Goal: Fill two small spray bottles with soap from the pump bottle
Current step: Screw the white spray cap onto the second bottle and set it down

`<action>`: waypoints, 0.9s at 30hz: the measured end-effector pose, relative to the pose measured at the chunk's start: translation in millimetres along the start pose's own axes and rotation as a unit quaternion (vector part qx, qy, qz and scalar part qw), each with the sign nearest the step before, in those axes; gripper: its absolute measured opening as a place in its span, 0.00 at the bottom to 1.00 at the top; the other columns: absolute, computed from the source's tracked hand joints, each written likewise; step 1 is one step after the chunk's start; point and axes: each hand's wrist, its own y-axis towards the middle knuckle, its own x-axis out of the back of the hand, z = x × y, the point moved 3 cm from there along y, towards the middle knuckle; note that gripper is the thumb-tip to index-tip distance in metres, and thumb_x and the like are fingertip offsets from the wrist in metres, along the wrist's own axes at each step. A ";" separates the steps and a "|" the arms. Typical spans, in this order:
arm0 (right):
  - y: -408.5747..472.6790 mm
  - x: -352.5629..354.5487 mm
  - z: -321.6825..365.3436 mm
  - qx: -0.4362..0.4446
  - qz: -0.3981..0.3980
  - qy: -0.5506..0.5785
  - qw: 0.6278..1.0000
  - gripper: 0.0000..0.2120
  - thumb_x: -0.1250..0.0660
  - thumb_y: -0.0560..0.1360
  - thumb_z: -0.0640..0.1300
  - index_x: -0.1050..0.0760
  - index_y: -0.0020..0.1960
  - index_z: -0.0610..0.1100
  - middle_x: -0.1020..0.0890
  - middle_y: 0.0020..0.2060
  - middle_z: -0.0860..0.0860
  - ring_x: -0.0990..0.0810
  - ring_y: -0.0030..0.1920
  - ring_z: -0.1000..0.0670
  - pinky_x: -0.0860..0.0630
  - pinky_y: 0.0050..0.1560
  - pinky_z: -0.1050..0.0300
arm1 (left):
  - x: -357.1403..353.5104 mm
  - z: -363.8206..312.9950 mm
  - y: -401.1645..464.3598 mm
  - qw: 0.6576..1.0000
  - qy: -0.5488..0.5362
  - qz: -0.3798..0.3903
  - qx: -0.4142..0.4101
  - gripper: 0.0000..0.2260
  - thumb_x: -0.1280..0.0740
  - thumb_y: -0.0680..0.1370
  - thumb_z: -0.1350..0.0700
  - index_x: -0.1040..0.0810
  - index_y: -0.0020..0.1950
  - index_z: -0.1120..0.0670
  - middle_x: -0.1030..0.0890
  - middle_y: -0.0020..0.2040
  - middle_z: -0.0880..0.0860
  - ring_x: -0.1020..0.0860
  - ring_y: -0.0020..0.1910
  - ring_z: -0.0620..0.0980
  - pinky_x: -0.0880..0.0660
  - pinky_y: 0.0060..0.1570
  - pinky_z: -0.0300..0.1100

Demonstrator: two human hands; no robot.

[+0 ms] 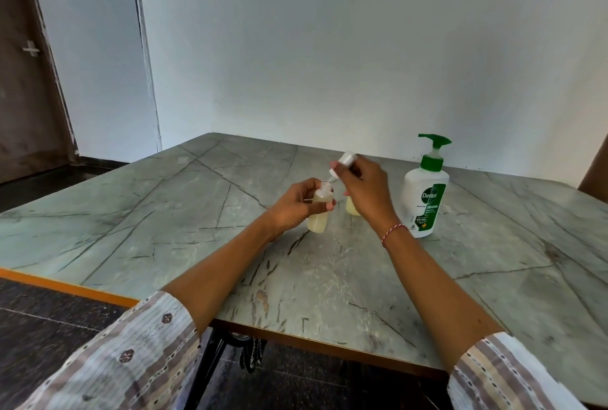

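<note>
While the left hand [297, 204] grips a small bottle [318, 212] upright, fingers and thumb curled round its middle, the neck stands open just above the fingers. Pale yellow soap fills most of the body.

Right hand [360, 184] sits just above and to the right of that neck, fingertips pinching a white spray cap [342, 164]. Cap is tilted, lower end pointing at the open mouth. A thin dip tube seems to run from cap toward the neck; too faint to say whether it is inside yet.

Second bottle [352, 207] stands on the table [460, 278] directly behind the right hand, mostly hidden by it, also yellow inside. Cannot tell if it is capped.

Pump bottle [426, 192] stands to the right of the right hand, near but apart, nozzle turned right.

Judgement: filling looks done or near done; step in hand is recapping the held bottle.

Risks from here:
- Tilted cap could cross-thread or miss the narrow neck, catching the tube on the rim.
- Squeezing the soft bottle while twisting could push soap out over the fingers.
- Right wrist hangs close in front of the second bottle; a backward sweep could knock it over, and spill it if uncapped.
</note>
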 end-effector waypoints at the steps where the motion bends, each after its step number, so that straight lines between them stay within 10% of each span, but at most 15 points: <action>1: -0.8 -4.9 -0.4 -0.005 0.020 -0.014 1.000 0.09 0.32 0.74 0.46 0.23 0.47 0.39 0.18 0.40 0.43 0.21 0.39 0.49 0.22 0.41 0.54 | -0.8 -0.3 0.3 1.000 0.005 0.000 -0.003 0.15 0.33 0.74 0.63 0.28 0.60 0.60 0.20 0.56 0.58 0.21 0.53 0.50 0.26 0.56 0.40; 6: -0.8 -8.7 0.0 -0.004 0.048 -0.027 0.998 0.18 0.30 0.72 0.43 0.27 0.61 0.45 0.21 0.46 0.53 0.22 0.44 0.55 0.27 0.39 0.72 | -0.4 1.5 0.6 1.000 0.007 -0.007 0.009 0.17 0.32 0.74 0.61 0.29 0.62 0.57 0.21 0.57 0.57 0.22 0.56 0.52 0.26 0.58 0.44; 11: 0.1 -3.3 -4.8 -0.077 0.163 0.078 0.981 0.18 0.36 0.76 0.37 0.28 0.65 0.44 0.20 0.57 0.48 0.22 0.58 0.50 0.26 0.60 0.56 | -0.9 3.3 1.7 0.999 0.024 0.019 0.042 0.16 0.34 0.75 0.61 0.29 0.63 0.60 0.23 0.60 0.61 0.24 0.59 0.57 0.27 0.56 0.44; 16: -0.1 -4.3 -3.6 -0.053 0.101 0.024 0.993 0.13 0.27 0.69 0.41 0.23 0.52 0.43 0.17 0.46 0.48 0.19 0.46 0.51 0.25 0.43 0.67 | -1.4 2.7 -0.6 0.998 0.030 0.024 0.043 0.16 0.33 0.75 0.62 0.28 0.62 0.62 0.23 0.59 0.62 0.24 0.60 0.57 0.27 0.60 0.48; 27: 0.0 0.4 -2.8 -0.073 0.184 0.098 0.975 0.20 0.37 0.74 0.30 0.28 0.64 0.42 0.20 0.55 0.48 0.22 0.58 0.49 0.26 0.58 0.59 | -3.9 -1.2 -2.2 0.998 0.030 0.035 0.046 0.17 0.35 0.76 0.63 0.30 0.64 0.63 0.25 0.61 0.64 0.25 0.60 0.58 0.28 0.58 0.45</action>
